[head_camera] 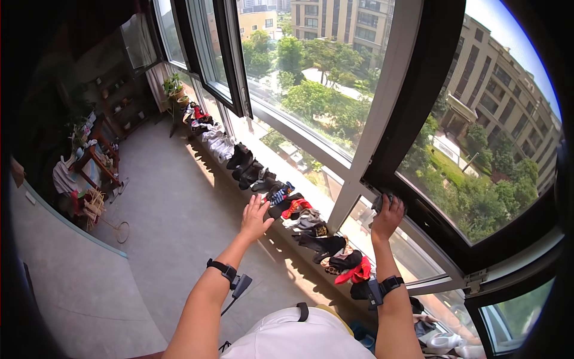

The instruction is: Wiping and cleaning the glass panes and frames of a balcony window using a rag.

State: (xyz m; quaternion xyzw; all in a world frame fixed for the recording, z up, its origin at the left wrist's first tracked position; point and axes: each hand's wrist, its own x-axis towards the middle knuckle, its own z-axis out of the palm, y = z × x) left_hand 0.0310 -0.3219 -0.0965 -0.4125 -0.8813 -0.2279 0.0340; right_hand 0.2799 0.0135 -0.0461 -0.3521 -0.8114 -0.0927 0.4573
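Observation:
My right hand [387, 221] presses a bunched dark grey cloth [379, 203] against the lower black frame of an open window sash [432, 216]. My fingers partly cover the cloth. Open and holding nothing, my left hand [255, 220] hovers with fingers apart beside the low window ledge. Near its fingertips lies a blue striped sock [279, 194], with a red piece of clothing [296, 208] just to the right. Black socks [323, 244] and other small garments run along the ledge between my hands. Each forearm wears a strapped black device.
Farther along the ledge are white garments [219, 144] and a potted plant [172, 85]. Another open sash [215, 54] juts inward. A wooden rack [96, 157] with laundry stands at left. White plastic bottles [443, 341] sit at lower right. Grey floor [166, 197] extends left of me.

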